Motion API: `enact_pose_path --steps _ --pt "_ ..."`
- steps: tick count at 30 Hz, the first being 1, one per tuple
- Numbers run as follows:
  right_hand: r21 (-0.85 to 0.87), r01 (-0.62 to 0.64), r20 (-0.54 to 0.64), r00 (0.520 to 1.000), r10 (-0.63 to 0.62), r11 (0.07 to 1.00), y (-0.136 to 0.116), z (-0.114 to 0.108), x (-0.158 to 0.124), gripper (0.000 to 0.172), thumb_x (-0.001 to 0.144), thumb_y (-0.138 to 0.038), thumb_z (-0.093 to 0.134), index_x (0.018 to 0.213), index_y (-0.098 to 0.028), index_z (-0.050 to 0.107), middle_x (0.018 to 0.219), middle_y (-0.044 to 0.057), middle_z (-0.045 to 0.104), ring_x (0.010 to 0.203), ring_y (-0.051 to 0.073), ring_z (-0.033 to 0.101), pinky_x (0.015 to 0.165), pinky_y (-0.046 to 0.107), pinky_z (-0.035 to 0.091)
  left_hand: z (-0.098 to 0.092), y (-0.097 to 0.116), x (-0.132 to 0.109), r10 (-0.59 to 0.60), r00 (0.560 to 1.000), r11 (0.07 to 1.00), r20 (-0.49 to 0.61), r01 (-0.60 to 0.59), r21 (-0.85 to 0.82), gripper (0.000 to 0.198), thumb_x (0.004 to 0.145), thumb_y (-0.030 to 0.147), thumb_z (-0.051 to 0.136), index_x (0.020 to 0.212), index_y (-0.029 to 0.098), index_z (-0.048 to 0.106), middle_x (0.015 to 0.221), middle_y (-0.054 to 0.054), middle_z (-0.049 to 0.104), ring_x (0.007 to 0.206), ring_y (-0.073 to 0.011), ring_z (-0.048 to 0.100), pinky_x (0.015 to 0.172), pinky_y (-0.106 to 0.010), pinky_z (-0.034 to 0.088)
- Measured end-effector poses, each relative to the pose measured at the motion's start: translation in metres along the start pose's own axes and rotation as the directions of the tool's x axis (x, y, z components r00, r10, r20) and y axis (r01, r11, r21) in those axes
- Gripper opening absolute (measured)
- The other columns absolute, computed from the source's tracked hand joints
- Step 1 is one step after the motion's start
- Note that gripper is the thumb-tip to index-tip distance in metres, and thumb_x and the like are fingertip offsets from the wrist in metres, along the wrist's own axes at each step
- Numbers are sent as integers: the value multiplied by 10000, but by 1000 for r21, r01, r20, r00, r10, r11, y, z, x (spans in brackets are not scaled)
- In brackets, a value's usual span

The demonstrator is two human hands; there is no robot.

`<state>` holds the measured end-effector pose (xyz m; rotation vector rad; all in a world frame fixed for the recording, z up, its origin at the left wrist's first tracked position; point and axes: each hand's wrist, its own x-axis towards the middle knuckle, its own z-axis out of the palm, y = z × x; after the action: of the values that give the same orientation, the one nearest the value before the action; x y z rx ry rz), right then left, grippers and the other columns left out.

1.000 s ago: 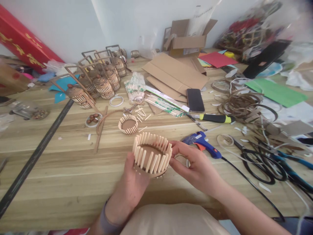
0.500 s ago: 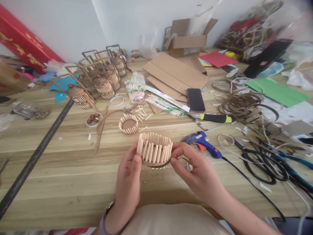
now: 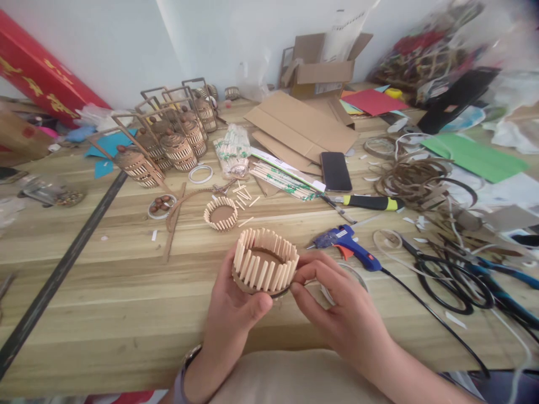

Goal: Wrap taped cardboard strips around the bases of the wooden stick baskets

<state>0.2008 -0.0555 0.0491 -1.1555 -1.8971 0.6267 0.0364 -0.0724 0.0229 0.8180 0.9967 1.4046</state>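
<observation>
A pale blue-grey wall (image 3: 236, 33) is rising behind the tabletop (image 3: 126, 314), with a brighter band (image 3: 167, 31) slanting down its surface. The tabletop is showing pale, streaky wood, and a dark strip (image 3: 63, 268) is cutting diagonally across its left side. A long red panel (image 3: 63, 92) bearing gold characters is slanting at the far left. Soft, diffuse light is falling throughout. Below the near edge, something red is partly showing.

Most fingers of the left hand (image 3: 231, 317) lie hidden behind a stick ring (image 3: 264, 274); the right hand (image 3: 337, 303) partly covers a strip (image 3: 279, 293). Frame edges crop a red box (image 3: 40, 70) and pliers (image 3: 511, 274). A glue gun's (image 3: 351, 245) label (image 3: 342, 235) is illegible.
</observation>
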Motion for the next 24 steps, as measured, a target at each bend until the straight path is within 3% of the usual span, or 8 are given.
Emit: enact_pose_path --steps 4,9,12,16,20,22,24 --pt "-15 -11 49 999 12 1000 -1 1 -1 129 890 -182 550 792 -243 606 925 52 713 875 192 693 756 315 551 -1 -5 -4 -22 997 1000 -68 21 -22 971 572 442 929 1405 268 462 1296 -135 651 1134 -335 657 916 -402 553" --pt "-21 -8 106 994 10 1000 -1 -1 -3 66 885 -213 579 887 -241 640 1159 90 702 1056 229 679 869 368 545 -8 -11 -2 27 994 999 -103 -29 -20 940 591 364 913 1406 253 458 1268 -131 660 1140 -335 649 929 -410 548" --pt "-4 -49 201 978 49 999 0 -5 -2 90 881 -251 606 955 -238 656 1321 107 639 1224 256 604 974 409 509 -7 -9 -1 128 986 990 -108 -120 77 904 569 322 917 1371 257 505 1309 -120 634 1162 -345 633 931 -404 550" --pt "45 -161 334 933 137 986 6 -12 -1 166 867 -294 637 1021 -240 666 1370 102 609 1315 262 533 1028 420 482 -10 -7 -4 306 939 936 -159 -267 229 888 483 292 950 1292 292 584 1420 -78 548 1325 -369 498 1069 -417 453" --pt "3 -272 286 922 260 962 14 -20 0 469 807 -311 654 1266 -247 583 1277 102 669 1172 264 638 958 438 524 -21 -6 -2 271 951 960 -148 -255 117 895 510 487 922 1308 267 583 1324 -113 617 1330 -394 483 1091 -482 431" --pt "-37 -327 241 914 326 944 15 -24 -1 425 801 -344 649 1218 -263 612 1139 70 727 1042 256 687 892 427 544 -23 -2 3 187 971 982 -146 -184 29 922 516 533 911 1332 286 560 1264 -105 658 1282 -381 536 1039 -482 484" --pt "-56 -352 200 913 356 934 13 -27 -1 253 801 -369 648 1034 -271 668 1007 40 749 909 239 703 805 391 551 -20 3 7 115 984 992 -134 -122 -39 936 521 555 903 1349 304 546 1220 -92 686 1234 -362 583 1008 -459 514"
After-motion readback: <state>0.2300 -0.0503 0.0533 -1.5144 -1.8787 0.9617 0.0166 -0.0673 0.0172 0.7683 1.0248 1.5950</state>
